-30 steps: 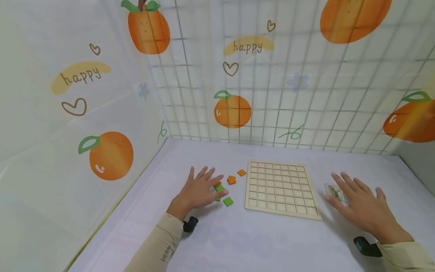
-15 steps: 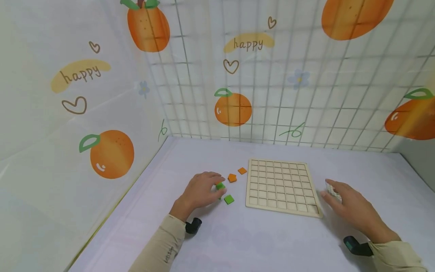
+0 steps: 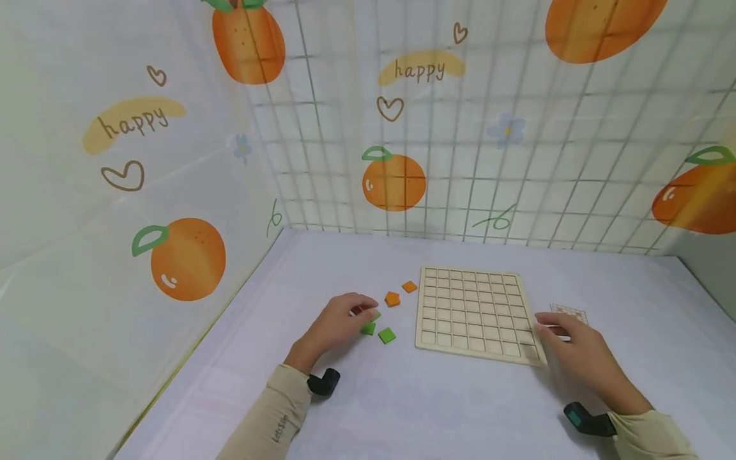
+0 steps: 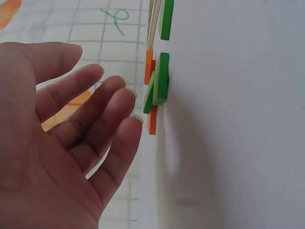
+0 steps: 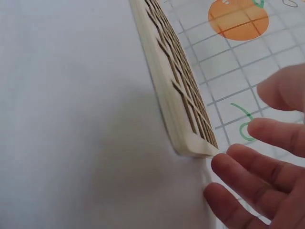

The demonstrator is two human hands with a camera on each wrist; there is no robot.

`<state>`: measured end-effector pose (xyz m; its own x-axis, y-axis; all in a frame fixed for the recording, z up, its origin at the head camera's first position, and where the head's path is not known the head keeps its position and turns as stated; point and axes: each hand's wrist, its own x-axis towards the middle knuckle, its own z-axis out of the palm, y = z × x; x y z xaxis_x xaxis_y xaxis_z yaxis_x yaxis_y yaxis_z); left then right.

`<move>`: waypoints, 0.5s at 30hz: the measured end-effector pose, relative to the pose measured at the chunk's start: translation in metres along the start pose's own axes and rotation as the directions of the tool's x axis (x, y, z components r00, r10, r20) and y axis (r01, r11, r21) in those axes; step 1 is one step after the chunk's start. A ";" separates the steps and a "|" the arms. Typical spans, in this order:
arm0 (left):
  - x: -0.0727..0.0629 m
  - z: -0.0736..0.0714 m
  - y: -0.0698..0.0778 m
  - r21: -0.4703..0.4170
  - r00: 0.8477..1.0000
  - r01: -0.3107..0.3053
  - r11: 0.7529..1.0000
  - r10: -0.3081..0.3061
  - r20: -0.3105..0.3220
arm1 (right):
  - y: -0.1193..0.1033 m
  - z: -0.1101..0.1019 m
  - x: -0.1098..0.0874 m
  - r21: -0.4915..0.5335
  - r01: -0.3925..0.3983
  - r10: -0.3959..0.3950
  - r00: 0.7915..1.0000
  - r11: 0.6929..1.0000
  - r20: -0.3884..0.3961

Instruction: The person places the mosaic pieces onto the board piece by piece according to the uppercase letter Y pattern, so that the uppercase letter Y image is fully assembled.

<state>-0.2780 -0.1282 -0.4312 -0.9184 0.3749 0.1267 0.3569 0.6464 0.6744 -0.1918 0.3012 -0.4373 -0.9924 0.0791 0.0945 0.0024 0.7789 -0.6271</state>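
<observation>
My left hand (image 3: 339, 322) hovers with loosely bent fingers over a small group of tiles left of the board. In the left wrist view nothing lies between its fingers (image 4: 119, 102), and the green tiles (image 4: 162, 78) sit just past the fingertips. One green square tile (image 3: 387, 335) lies apart on the near side. Further back are an orange pentagon tile (image 3: 392, 299) and an orange square tile (image 3: 409, 287). My right hand (image 3: 586, 354), empty and softly curved, is at the right edge of the pale wooden grid board (image 3: 477, 313), its fingertips close to the rim.
Behind my right hand lies a small patterned card (image 3: 569, 312), partly covered by it. White cloth (image 3: 402, 409) covers the table. A wire grid (image 3: 448, 211) behind a sheet printed with oranges closes off the back, and a printed sheet (image 3: 190, 128) stands on the left.
Both hands have come down from a spread pose and their fingers have curved in. The right hand has moved left from the card to the board's edge, uncovering part of the card.
</observation>
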 end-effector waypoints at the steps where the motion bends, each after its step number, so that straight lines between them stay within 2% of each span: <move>1: 0.000 0.000 -0.002 -0.012 1.000 0.011 1.000 -0.011 0.002 | 0.000 0.001 0.000 0.005 -0.008 0.008 1.000 1.000 0.007; 6: -0.001 -0.003 -0.012 -0.046 0.998 0.053 0.998 -0.052 0.023 | 0.002 0.004 -0.003 0.023 0.005 -0.006 1.000 1.000 0.018; 10: 0.000 -0.005 -0.020 -0.049 0.997 0.059 0.997 -0.057 0.044 | 0.006 0.006 -0.006 0.044 0.048 -0.048 0.999 0.998 0.006; 15: 0.001 -0.004 -0.029 -0.037 0.994 0.074 0.997 -0.070 0.079 | 0.007 0.008 -0.006 0.047 0.062 -0.063 0.998 0.997 0.013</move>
<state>-0.2902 -0.1491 -0.4470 -0.9249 0.3797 0.0211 0.2818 0.6470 0.7085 -0.1872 0.3008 -0.4488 -0.9920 0.0221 0.1239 -0.0652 0.7520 -0.6560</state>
